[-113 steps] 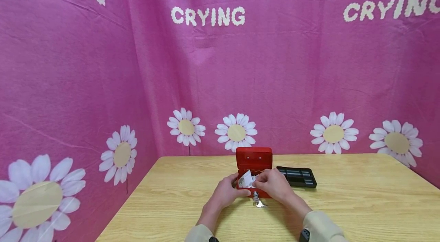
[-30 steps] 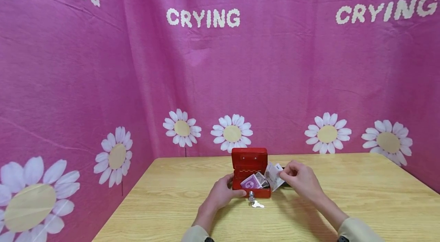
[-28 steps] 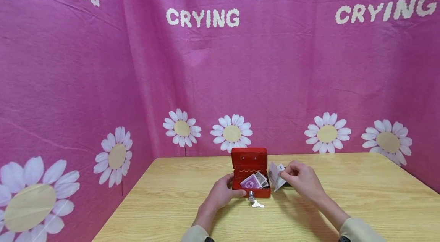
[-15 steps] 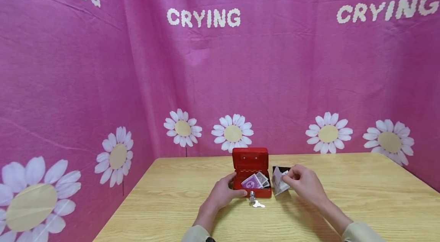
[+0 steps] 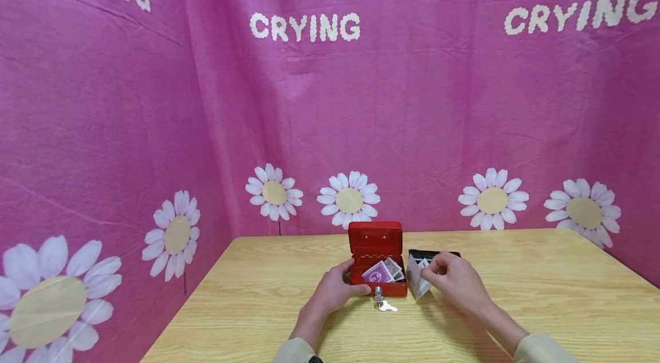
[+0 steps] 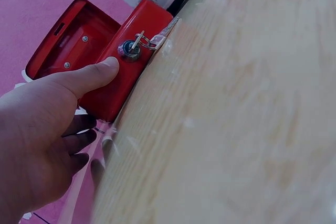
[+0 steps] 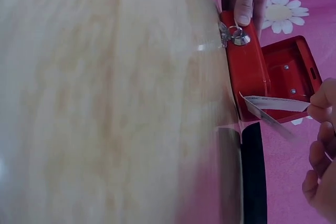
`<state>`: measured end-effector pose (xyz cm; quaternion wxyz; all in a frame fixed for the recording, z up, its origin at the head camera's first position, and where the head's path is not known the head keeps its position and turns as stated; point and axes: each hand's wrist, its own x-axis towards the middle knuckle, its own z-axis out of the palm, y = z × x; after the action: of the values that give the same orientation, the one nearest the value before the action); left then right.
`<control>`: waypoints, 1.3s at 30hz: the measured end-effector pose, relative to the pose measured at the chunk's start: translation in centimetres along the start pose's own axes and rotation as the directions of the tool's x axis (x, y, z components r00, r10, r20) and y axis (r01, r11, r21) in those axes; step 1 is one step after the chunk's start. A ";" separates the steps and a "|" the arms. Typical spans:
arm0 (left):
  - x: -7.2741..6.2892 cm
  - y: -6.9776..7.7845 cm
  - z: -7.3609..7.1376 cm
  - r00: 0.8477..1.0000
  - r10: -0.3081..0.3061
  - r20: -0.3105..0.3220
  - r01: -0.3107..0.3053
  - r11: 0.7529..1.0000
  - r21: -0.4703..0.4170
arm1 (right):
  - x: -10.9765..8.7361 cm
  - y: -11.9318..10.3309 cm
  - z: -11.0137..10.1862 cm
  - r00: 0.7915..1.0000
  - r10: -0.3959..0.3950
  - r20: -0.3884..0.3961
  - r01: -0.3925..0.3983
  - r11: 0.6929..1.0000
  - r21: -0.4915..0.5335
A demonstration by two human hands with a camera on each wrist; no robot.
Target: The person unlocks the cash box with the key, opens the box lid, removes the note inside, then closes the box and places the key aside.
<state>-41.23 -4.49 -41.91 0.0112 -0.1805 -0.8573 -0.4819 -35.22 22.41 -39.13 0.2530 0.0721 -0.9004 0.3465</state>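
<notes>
A small red cash box (image 5: 395, 290) stands on the table with its lid (image 5: 374, 237) raised. My left hand (image 5: 334, 289) grips its left side, thumb on the front face beside the lock (image 6: 129, 50). A purple banknote (image 5: 377, 273) and a greyish one (image 5: 394, 267) lie inside. To the right of the box, my right hand (image 5: 458, 278) pinches a folded, pale banknote (image 5: 417, 283) between thumb and index finger. The note hangs as an open V in the right wrist view, and printed characters with a "1" show on it in the left wrist view.
A black coin tray (image 5: 421, 252) lies right of the box, mostly hidden behind the right hand and the note. Keys (image 5: 388, 306) hang from the lock onto the wooden table (image 5: 289, 254). A pink flowered curtain (image 5: 412, 122) surrounds the table.
My right hand has come out of the box rightward with the folded banknote, then shifted slightly lower, in front of the tray. The purple note now shows in the box. My left hand stays put.
</notes>
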 end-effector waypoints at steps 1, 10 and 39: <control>0.0 0.0 0.0 1.000 -0.002 -0.001 0.002 1.000 0.001 | 0.0 0.0 0.0 1.000 0.003 0.005 -0.003 1.000 -0.004; 0.0 -0.2 0.1 1.000 0.002 0.002 -0.002 1.000 0.004 | -0.2 0.0 -0.1 0.997 0.053 0.061 -0.050 0.997 -0.053; 0.1 -0.3 0.1 1.000 0.006 -0.002 -0.006 1.000 -0.002 | 0.4 -0.7 -0.7 0.989 -0.042 0.143 0.073 0.973 -0.219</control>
<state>-41.43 -4.53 -42.24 0.0132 -0.1827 -0.8564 -0.4827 -35.07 22.37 -38.02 0.2070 0.0928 -0.9464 0.2299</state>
